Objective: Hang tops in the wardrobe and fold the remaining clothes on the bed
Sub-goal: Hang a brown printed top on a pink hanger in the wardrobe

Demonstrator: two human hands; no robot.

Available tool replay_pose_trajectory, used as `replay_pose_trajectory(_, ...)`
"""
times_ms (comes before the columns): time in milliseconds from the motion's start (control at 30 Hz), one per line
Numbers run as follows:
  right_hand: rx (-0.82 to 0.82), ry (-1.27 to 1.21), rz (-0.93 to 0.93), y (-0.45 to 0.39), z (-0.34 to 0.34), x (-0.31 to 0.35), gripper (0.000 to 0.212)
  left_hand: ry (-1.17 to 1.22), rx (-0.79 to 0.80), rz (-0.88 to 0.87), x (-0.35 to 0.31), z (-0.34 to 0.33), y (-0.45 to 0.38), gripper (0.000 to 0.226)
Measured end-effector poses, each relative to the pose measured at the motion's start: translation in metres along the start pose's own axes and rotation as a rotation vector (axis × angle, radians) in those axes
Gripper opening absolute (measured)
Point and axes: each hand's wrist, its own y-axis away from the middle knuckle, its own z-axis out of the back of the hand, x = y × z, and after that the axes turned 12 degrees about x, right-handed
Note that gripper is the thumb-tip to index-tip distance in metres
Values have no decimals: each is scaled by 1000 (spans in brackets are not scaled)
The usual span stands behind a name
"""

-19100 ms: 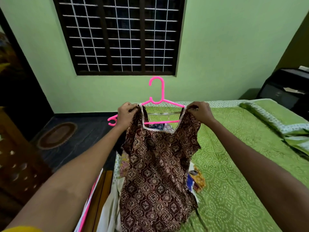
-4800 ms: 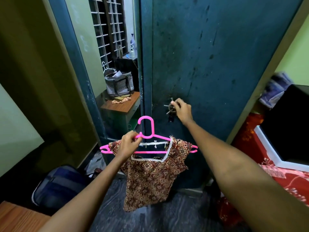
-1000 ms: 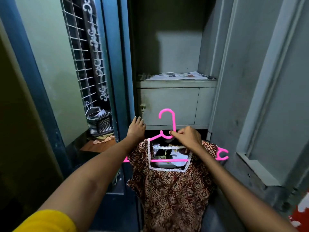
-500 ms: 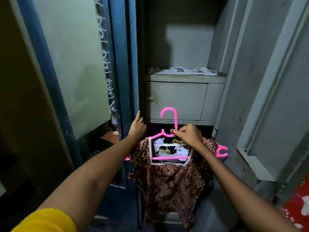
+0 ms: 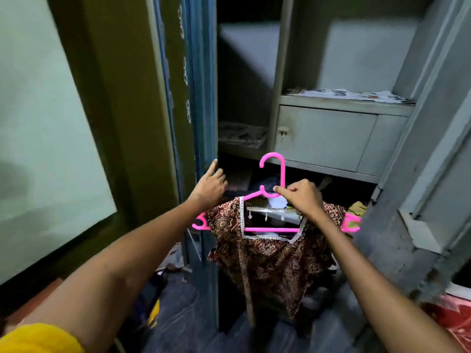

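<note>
— What are your fingers doing?

— The fingers [image 5: 285, 191] of my right hand [image 5: 302, 200] are curled and pinching the neck of the pink hanger [image 5: 279, 174], just under its hook. My left hand [image 5: 210, 186] is loose, its fingers mostly straight, with the fingertips touching the edge of the left wardrobe door [image 5: 201, 98].

— Where is the top?

— The brown patterned top [image 5: 270, 256] hangs from the hanger, its white-trimmed neckline spread across the bar. I hold it in front of the open wardrobe [image 5: 331, 138], level with the dark lower compartment, not yet on any rail. The hanger's two ends stick out past the shoulders, one behind my left wrist, one to the right of my right forearm.

— What is inside the wardrobe?

— A grey drawer-like box sits above the hanger hook, with printed paper [image 5: 351, 94] lying on the shelf over it. Another sheet of paper lies on a shelf to the left. Clothes are bunched in the dark compartment behind the hanger; I cannot tell what they are.

— And around you?

— A pale green wall [image 5: 46, 123] is on my left, red cloth [image 5: 456, 317] at the lower right, and a yellow sleeve [image 5: 38, 340] on my left arm.
</note>
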Motion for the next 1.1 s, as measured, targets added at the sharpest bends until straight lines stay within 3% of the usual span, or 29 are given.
replay_pose_trajectory(167,32,-48,43,-4,-16,32,60,17,35,35,37,-33,44,39)
replay_pose_trajectory(333,53,-39,79,-19,-39,76,60,72,40,84,73,-69,72,25)
replay_pose_trajectory(433,68,-62,115,-33,-55,100,59,96,30,182,97,-94,82,40)
replay_pose_trajectory(533,64,-77,133,-44,-69,124,55,129,156,295,124,-109,92,62)
replay_pose_trajectory(667,81,-107,140,-56,-92,149,55,340,304,517,148,-137,96,85)
replay_pose_trajectory(767,97,-118,152,-63,-108,168,55,461,320,593,165,-158,98,93)
replay_pose_trajectory(1100,78,-135,158,-83,-136,215,60,462,448,465,224,-217,111,97)
